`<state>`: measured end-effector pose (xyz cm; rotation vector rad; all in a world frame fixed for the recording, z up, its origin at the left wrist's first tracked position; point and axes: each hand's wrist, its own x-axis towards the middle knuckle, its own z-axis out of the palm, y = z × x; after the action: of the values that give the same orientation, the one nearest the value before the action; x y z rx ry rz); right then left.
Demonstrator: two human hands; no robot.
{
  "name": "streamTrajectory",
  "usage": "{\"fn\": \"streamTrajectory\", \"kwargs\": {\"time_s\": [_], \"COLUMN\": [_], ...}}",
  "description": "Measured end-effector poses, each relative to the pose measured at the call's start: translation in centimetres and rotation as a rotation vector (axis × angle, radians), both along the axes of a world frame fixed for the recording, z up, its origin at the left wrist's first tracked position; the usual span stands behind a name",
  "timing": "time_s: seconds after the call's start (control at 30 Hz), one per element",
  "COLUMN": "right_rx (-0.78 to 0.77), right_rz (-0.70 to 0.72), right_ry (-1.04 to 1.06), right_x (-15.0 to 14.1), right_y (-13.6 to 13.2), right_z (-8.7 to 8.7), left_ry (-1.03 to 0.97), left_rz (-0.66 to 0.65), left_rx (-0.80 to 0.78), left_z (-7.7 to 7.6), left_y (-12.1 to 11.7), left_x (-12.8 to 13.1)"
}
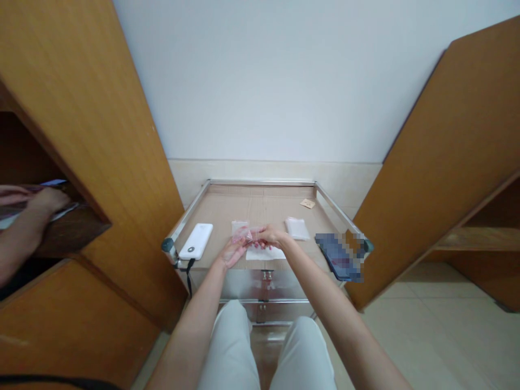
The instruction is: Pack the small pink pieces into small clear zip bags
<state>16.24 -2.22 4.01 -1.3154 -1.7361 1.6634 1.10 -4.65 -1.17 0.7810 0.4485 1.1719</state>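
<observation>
Both hands meet above the front middle of a small tray-topped table (pixel 227 201). My left hand (pixel 234 252) is turned palm up and holds a thin, clear plastic bag (pixel 242 234). From the other side my right hand (pixel 271 236) reaches over, its fingers closed at the bag's edge and partly overlapping the left fingers. Below the hands lies a flat white sheet (pixel 266 253), partly covered by them. Just behind the left fingers is a small clear packet (pixel 239 223). A stack of clear plastic bags (pixel 298 228) rests to the right of my right hand.
A white power bank (pixel 197 241) with a black strap lies at left. At right a dark phone-like object (pixel 339 257) is partly blurred. A small beige paper (pixel 307 203) lies farther back. Wooden cabinets (pixel 134 124) flank the table; another person's arm (pixel 38 216) reaches into the left one.
</observation>
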Motion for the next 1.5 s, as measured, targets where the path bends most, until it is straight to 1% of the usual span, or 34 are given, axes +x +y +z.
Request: {"fn": "streamTrajectory", "kwargs": {"time_s": [0.1,0.2,0.3,0.4,0.5,0.57,0.63,0.67,0.77,0.87,1.07,1.27,1.5], "right_rx": [0.011,0.004,-0.002,0.076,0.219,0.266,0.275,0.279,0.265,0.225,0.217,0.237,0.189], "right_rz": [-0.028,-0.064,-0.152,-0.323,-0.590,-0.756,-0.847,-0.870,-0.924,-0.956,-0.910,-0.911,-0.901], "right_ry": [0.021,0.086,0.147,0.201,0.255,0.284,0.328,0.353,0.422,0.456,0.416,0.441,0.631], "right_x": [0.3,0.8,1.5,1.8,1.9,1.9,1.8,1.7,1.5,1.1,0.7,0.9,0.9], "right_y": [-0.2,-0.4,-0.5,-0.5,-0.4,-0.2,0.0,0.1,0.3,0.6,0.8,0.8,1.0], "right_z": [0.1,0.2,0.4,0.0,-1.1,-2.0,-3.0,-3.4,-4.2,-4.6,-5.5,-6.4,-6.7], "left_ry": [-0.016,-0.053,-0.052,-0.034,-0.039,-0.043,-0.041,-0.039,-0.043,-0.041,-0.041,-0.024,-0.027], "left_rz": [0.055,0.070,0.072,0.083,0.088,0.087,0.092,0.096,0.102,0.095,0.072,0.103,0.073], "left_rx": [-0.068,-0.099,-0.108,-0.108,-0.097,-0.097,-0.107,-0.113,-0.125,-0.116,-0.110,-0.148,-0.151], "left_z": [-0.1,-0.2,-0.3,-0.4,-0.6,-0.7,-0.8,-0.9,-1.0,-1.0,-0.7,-0.7,-0.7], "left_y": [0.1,0.1,0.2,0.3,0.4,0.4,0.5,0.5,0.6,0.6,0.5,0.7,1.4], "left_x": [0.0,-0.2,-0.3,-0.4,-0.3,-0.3,-0.2,-0.2,-0.2,-0.2,-0.1,0.2,0.8]}}
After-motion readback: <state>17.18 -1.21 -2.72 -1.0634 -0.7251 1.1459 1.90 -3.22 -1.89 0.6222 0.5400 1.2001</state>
